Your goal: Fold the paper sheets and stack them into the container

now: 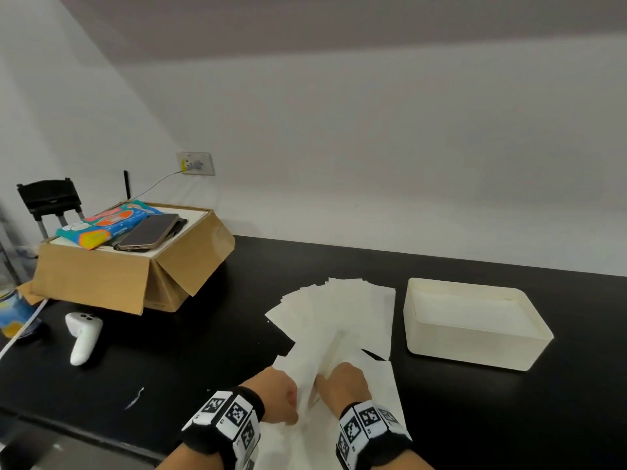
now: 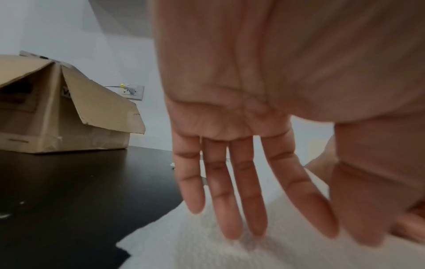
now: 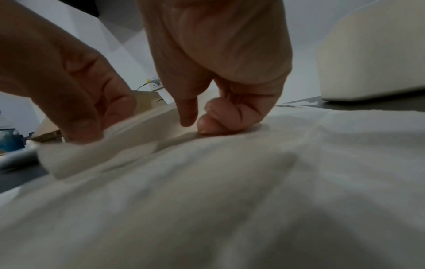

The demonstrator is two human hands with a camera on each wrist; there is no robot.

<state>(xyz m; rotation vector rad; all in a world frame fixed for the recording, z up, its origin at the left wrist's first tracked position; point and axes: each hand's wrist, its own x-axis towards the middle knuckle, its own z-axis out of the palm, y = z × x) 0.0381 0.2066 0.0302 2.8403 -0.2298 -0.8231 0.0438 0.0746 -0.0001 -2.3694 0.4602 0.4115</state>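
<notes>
Several white paper sheets (image 1: 339, 313) lie fanned out on the black table (image 1: 203, 351). Nearest me, one sheet (image 1: 307, 385) lies between both hands. My left hand (image 1: 283, 391) rests on its left side, and its straight fingers (image 2: 230, 191) touch the paper (image 2: 184, 245). My right hand (image 1: 342, 381) is close beside it. In the right wrist view this hand (image 3: 140, 129) pinches a raised flap of the sheet (image 3: 230, 182) between thumb and curled fingers. The cream container (image 1: 475, 351) stands to the right, with folded white paper (image 1: 471, 310) inside; its side (image 3: 372, 54) shows in the right wrist view.
An open cardboard box (image 1: 101, 279) stands at the back left, carrying a phone (image 1: 149, 232) and a colourful packet (image 1: 101, 225). A white controller (image 1: 83, 334) lies in front of it. A cable runs to the wall socket (image 1: 195, 163). The table's front edge crosses the lower left.
</notes>
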